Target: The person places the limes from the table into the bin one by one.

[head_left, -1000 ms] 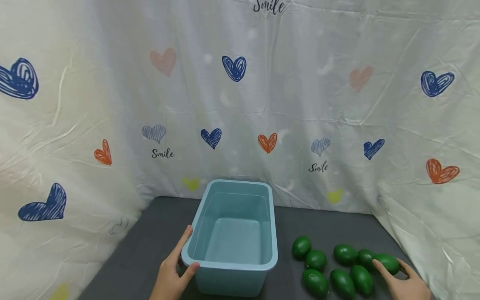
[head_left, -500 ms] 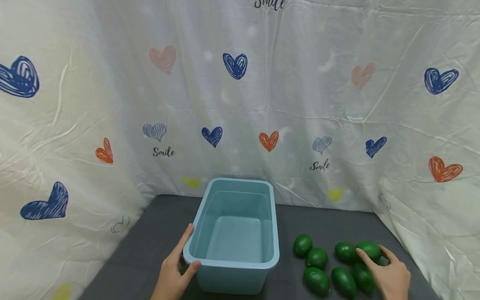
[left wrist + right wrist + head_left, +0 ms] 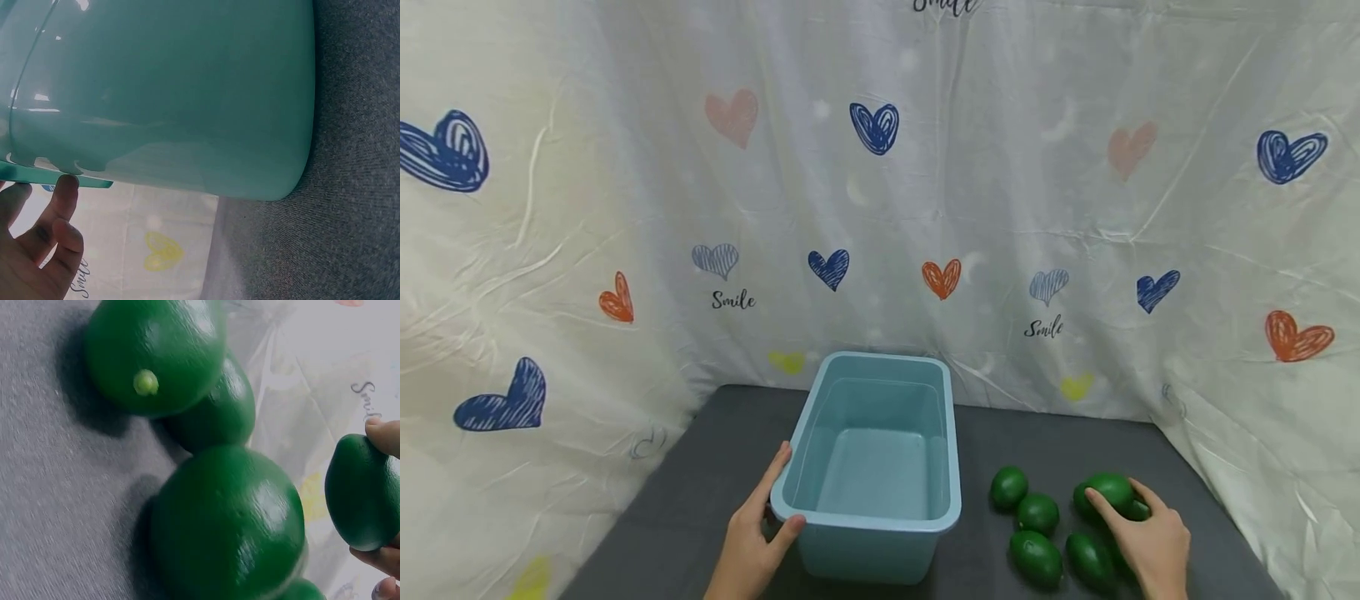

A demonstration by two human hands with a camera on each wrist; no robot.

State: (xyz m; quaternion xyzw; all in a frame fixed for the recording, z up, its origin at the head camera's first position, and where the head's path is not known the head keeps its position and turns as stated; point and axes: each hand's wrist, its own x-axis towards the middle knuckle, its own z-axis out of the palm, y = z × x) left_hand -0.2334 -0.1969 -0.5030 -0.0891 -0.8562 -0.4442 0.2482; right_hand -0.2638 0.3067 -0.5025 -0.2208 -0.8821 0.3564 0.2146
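A pale curtain (image 3: 887, 192) printed with hearts and the word "Smile" hung behind and to both sides of one dark table (image 3: 700, 467). On the table stood one light blue tub (image 3: 868, 554), upright and long side pointing away from the person. It looked to be thin, stiff plastic, light enough to slide if nudged, and its rolled rim seemed the best place to take hold. The person's left hand (image 3: 752, 533) gripped its near left corner, thumb on the near rim and fingers along the left side, spread around the corner. The right hand (image 3: 1153, 542), well to the right of the tub, pinched one green fruit (image 3: 1108, 490) between thumb and fingers, clamped at its two ends. The other fruits (image 3: 1036, 560) lay on the table between the tub and that hand, or partly under it. Counting the held one, at least seven fruits showed; the hand could have hidden more. They were smooth, glossy ovals, probably firm, fairly light, a little slippery and apt to roll, so a hold across the middle or at both ends looked surest. The smallest thing in sight was a single pale stem nub (image 3: 145, 382) on one fruit.
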